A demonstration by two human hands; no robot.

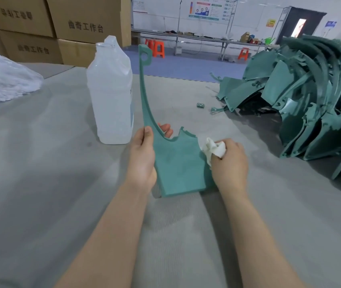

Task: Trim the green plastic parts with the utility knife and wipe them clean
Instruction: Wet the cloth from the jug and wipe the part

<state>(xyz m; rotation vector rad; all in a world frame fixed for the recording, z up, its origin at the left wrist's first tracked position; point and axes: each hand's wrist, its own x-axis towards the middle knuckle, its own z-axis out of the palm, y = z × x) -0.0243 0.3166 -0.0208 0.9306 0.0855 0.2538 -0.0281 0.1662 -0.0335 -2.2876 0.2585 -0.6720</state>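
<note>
A green plastic part (177, 163) stands upright on the grey table (51, 163), with a long curved arm rising to a ring end near the top. My left hand (142, 161) grips its left edge, thumb in front and fingers behind. My right hand (230, 163) holds a crumpled white cloth (213, 149) against the part's right edge. I see no utility knife.
A clear plastic bottle (111, 96) without a cap stands just left of the part. A big pile of green parts (311, 104) fills the right side. A small green scrap (200, 105) lies mid-table. A clear plastic bag (1, 80) and cardboard boxes (61, 23) sit at the left.
</note>
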